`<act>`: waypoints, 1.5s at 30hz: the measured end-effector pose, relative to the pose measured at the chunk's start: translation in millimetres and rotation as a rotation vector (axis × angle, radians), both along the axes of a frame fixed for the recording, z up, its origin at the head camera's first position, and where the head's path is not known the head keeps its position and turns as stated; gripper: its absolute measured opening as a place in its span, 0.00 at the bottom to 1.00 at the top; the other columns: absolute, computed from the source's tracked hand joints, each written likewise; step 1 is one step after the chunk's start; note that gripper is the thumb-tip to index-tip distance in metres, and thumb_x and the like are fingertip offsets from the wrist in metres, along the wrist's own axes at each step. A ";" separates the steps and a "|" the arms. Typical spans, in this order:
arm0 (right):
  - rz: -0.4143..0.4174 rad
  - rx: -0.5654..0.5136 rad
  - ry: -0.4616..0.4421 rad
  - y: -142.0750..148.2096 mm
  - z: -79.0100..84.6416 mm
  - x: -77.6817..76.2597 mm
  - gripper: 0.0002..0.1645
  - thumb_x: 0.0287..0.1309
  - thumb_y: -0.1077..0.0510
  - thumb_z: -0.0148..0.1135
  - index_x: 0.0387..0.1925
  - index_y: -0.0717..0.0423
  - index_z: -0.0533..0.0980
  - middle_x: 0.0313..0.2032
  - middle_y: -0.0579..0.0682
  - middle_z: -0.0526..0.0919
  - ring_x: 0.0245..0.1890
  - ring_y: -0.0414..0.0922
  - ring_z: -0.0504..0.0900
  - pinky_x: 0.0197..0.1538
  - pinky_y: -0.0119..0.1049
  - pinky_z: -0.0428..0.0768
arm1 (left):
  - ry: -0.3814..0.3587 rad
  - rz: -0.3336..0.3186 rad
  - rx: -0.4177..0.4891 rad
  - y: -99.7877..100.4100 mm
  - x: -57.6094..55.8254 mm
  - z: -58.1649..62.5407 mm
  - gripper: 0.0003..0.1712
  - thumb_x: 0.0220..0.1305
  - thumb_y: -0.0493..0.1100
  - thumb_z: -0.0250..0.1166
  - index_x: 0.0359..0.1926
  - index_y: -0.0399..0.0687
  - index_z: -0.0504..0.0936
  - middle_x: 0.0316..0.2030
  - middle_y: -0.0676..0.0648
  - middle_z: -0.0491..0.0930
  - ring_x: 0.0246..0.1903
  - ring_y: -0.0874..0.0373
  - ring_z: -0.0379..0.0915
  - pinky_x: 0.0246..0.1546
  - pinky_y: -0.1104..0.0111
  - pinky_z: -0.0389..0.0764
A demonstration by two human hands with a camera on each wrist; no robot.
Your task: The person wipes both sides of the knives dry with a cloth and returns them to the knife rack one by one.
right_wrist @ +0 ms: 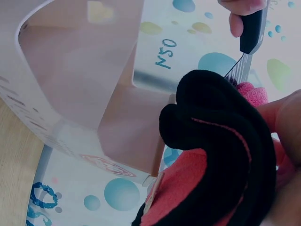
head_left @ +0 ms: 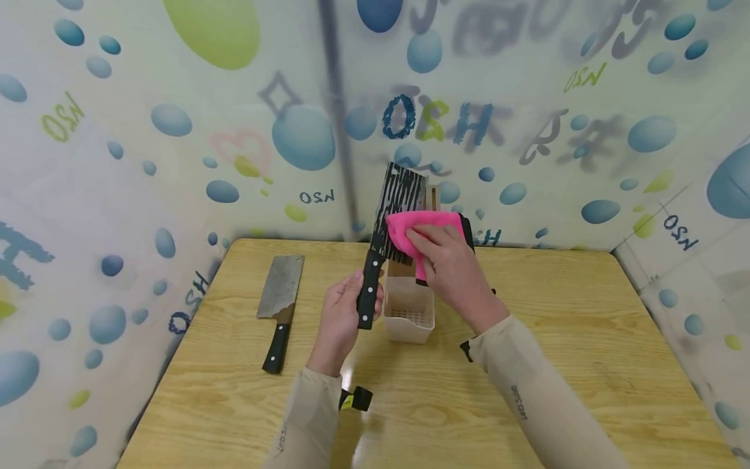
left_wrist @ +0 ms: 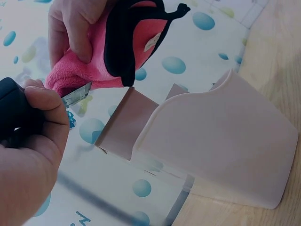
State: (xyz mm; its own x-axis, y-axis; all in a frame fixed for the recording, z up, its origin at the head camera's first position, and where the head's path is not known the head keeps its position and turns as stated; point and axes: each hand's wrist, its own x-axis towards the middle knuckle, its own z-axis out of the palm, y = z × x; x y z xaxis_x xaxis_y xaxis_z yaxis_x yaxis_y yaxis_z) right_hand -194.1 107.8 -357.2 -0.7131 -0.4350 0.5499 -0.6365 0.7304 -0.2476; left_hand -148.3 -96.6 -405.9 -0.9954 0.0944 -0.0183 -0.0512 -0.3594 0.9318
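My left hand grips the black riveted handle of a cleaver, held up with its blade pointing away. Dark and light stripes run along the blade in the head view. With my right hand I hold a pink cloth with black edging against the lower part of that blade. In the left wrist view the cloth is bunched around the blade, hiding most of it. The black edging of the cloth covers much of the right wrist view, where the right fingers are partly hidden.
A second cleaver lies on the wooden table to the left, handle toward me. Just behind my hands stands a beige plastic holder with a slotted front bin. A patterned wall closes off the table's far side.
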 end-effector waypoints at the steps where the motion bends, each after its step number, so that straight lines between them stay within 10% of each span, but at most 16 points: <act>1: 0.006 -0.008 0.002 0.0 0.3 0.5 0.23 0.68 0.67 0.63 0.63 0.59 0.79 0.59 0.59 0.82 0.57 0.58 0.78 0.63 0.50 0.79 | 0.002 0.001 -0.002 -0.2 -0.3 0.5 0.28 0.85 0.47 0.43 0.59 0.23 0.76 0.28 0.48 0.79 0.23 0.63 0.74 0.25 0.73 0.77; 45: 0.024 -0.001 0.053 -8.8 4.3 6.3 0.22 0.66 0.69 0.62 0.61 0.60 0.81 0.59 0.59 0.83 0.53 0.59 0.79 0.57 0.48 0.81 | 0.001 0.019 -0.110 -3.4 0.2 3.0 0.29 0.85 0.49 0.42 0.58 0.27 0.79 0.29 0.46 0.80 0.25 0.61 0.72 0.25 0.73 0.73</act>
